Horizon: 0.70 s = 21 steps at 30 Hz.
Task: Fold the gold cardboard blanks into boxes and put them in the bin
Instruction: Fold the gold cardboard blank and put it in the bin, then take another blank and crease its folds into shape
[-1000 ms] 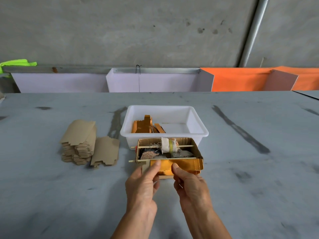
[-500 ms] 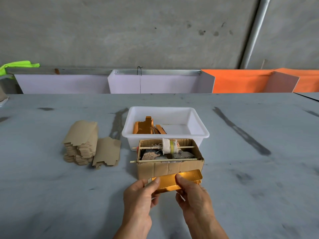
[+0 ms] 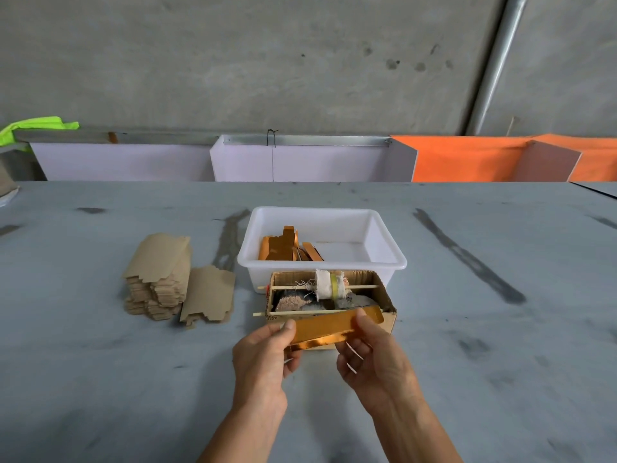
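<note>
Above the grey tabletop point(image 3: 100, 379), the left hand point(image 3: 263, 359) and right hand point(image 3: 374, 355) pinch opposite ends of a shiny gold cardboard blank point(image 3: 325, 327), just before an open brown carton point(image 3: 389, 315) fronting the white plastic bin point(image 3: 394, 259). Uneven thumb pressure could crease it off-line or spring it free.

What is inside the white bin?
The white bin holds a few gold boxes bunched at its left end; the right part shows bare white floor. Its near wall hides the closest strip of the bottom, so anything there cannot be seen.
</note>
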Each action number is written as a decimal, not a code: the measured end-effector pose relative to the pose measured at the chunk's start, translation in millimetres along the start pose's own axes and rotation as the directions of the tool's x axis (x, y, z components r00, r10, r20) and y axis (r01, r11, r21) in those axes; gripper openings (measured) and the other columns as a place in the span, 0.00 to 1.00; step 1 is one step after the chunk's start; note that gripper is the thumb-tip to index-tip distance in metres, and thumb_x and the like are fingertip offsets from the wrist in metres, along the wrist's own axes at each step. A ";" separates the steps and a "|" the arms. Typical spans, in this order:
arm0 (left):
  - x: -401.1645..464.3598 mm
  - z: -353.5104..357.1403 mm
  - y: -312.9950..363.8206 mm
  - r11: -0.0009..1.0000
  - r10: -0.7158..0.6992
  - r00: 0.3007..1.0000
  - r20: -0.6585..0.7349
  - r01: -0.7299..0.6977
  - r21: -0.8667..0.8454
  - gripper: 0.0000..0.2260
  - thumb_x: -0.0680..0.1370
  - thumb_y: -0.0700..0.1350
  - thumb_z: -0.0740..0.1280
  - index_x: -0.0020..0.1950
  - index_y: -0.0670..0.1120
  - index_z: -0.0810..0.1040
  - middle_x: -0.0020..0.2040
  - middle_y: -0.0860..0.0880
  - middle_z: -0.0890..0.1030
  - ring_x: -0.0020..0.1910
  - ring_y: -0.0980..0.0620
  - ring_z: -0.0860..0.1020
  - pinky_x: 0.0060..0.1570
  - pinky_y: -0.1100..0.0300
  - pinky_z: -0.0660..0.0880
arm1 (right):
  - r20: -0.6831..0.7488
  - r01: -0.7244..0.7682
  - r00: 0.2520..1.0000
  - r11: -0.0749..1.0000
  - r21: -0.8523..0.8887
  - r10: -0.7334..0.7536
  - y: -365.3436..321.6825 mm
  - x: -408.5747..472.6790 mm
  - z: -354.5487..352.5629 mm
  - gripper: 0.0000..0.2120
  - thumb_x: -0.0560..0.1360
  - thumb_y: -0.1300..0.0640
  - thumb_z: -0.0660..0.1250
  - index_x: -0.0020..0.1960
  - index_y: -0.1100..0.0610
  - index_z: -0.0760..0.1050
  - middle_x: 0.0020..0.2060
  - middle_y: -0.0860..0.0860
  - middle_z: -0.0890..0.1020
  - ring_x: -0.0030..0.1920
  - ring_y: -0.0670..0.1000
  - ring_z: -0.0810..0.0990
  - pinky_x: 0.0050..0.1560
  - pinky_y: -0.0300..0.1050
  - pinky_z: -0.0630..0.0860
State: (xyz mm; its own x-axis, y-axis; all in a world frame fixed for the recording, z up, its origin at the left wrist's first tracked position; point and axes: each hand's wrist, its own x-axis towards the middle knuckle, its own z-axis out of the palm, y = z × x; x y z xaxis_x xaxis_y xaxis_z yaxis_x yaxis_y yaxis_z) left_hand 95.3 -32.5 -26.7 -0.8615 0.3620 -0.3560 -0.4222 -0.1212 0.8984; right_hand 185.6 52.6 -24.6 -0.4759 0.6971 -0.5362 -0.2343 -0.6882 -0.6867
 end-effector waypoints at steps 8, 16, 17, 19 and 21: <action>8.6 3.3 8.3 0.999 0.046 0.998 0.042 -0.046 -0.001 0.04 0.73 0.39 0.72 0.39 0.44 0.79 0.35 0.44 0.80 0.30 0.51 0.76 0.23 0.65 0.75 | 0.024 0.099 0.995 0.984 -0.148 -0.096 -3.7 4.3 0.2 0.10 0.71 0.68 0.71 0.35 0.58 0.75 0.30 0.53 0.81 0.38 0.53 0.81 0.37 0.44 0.74; 21.7 3.2 26.1 0.978 0.177 0.979 0.101 -0.186 0.093 0.05 0.69 0.33 0.74 0.41 0.40 0.81 0.28 0.48 0.81 0.25 0.53 0.78 0.26 0.64 0.77 | 0.056 0.299 0.954 0.922 -0.246 -0.294 -17.3 10.9 23.6 0.16 0.70 0.69 0.71 0.28 0.57 0.71 0.23 0.49 0.77 0.33 0.50 0.78 0.35 0.41 0.72; 24.2 4.9 30.2 0.973 0.198 0.976 0.088 -0.206 0.100 0.05 0.69 0.33 0.74 0.41 0.40 0.81 0.30 0.47 0.82 0.26 0.53 0.78 0.27 0.63 0.78 | 0.067 0.331 0.943 0.903 -0.272 -0.326 -20.4 11.9 29.0 0.14 0.70 0.68 0.71 0.30 0.58 0.72 0.23 0.49 0.78 0.32 0.49 0.78 0.34 0.40 0.73; 29.5 8.6 39.8 0.965 0.238 0.967 0.092 -0.247 0.090 0.05 0.69 0.35 0.75 0.41 0.41 0.81 0.31 0.47 0.82 0.26 0.53 0.79 0.27 0.62 0.78 | 0.090 0.378 0.925 0.873 -0.307 -0.369 -29.9 15.1 41.0 0.10 0.71 0.67 0.71 0.34 0.58 0.74 0.25 0.48 0.79 0.31 0.47 0.79 0.32 0.39 0.72; 36.0 14.4 51.4 0.953 0.273 0.953 0.132 -0.286 0.097 0.05 0.68 0.38 0.76 0.41 0.43 0.81 0.32 0.48 0.83 0.27 0.52 0.81 0.27 0.62 0.78 | 0.104 0.396 0.917 0.857 -0.330 -0.384 -42.4 22.5 54.3 0.10 0.72 0.67 0.70 0.34 0.59 0.74 0.28 0.51 0.79 0.33 0.48 0.78 0.33 0.40 0.70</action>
State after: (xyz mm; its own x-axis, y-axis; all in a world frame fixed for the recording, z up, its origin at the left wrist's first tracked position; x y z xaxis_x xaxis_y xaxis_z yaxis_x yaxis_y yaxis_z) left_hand 46.7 -12.4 10.4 -0.8990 0.4338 -0.0602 -0.1285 -0.1298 0.9832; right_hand 138.8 86.5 19.1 -0.4346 0.8830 -0.1772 -0.1093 -0.2470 -0.9628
